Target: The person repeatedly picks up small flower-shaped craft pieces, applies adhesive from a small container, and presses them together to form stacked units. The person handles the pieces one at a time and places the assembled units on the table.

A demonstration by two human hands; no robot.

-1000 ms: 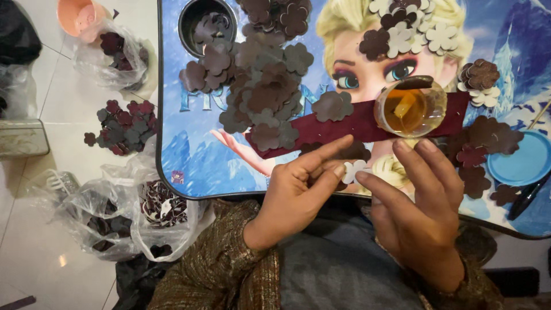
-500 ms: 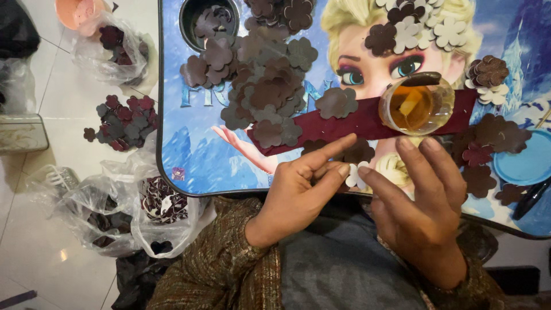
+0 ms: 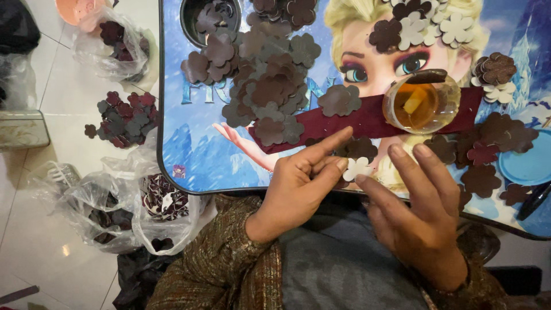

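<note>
- The left hand [image 3: 301, 181] and the right hand [image 3: 416, 209] were close together at the near edge of the blue picture table [image 3: 189, 149].
- Together they pinched one small white flower-shaped cutout [image 3: 357, 168]. The left thumb and fingers were closed narrow on its left side, with the first finger pointing up and out. The right thumb touched its right side, and the other right fingers were spread wide.
- The white flower sat just over the table's near edge, right below the long dark red strip [image 3: 367, 121].
- From a second before, the hands had hardly moved. The white flower stayed in the same pinch, so the work on it was not finished.
- The clear round cup of amber glue [image 3: 420, 103] stood on the red strip, just above the right fingers. It had stayed there too.
- A big heap of brown flower-shaped cutouts [image 3: 267, 86] lay on the table, well apart from the hands.
- More dark flower cutouts [image 3: 123, 119] lay on the white floor, beside clear plastic bags [image 3: 109, 201].
</note>
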